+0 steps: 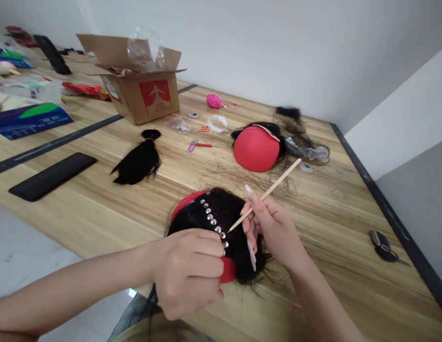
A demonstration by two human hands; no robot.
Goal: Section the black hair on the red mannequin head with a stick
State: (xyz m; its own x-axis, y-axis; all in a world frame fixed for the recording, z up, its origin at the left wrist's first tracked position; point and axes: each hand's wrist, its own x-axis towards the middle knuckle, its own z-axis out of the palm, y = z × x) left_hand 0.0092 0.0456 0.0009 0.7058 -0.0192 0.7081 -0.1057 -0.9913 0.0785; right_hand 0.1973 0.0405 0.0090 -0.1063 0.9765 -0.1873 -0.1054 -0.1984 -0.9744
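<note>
A red dome-shaped form draped with black hair lies at the table's near edge. A row of silver thumbtacks runs across the hair. My right hand grips a thin wooden-handled hook needle, its fine metal tip down at the hair beside the thumbtacks. My left hand is closed in a fist against the form's near left side, at the lower end of the row. Whatever its fingers pinch is hidden. Long black strands hang below the left wrist.
Behind stand another red form with black hair and an open cardboard box. A tied black hair bundle, a black slab-like object, pink yarn, orange-handled scissors and a car key lie around.
</note>
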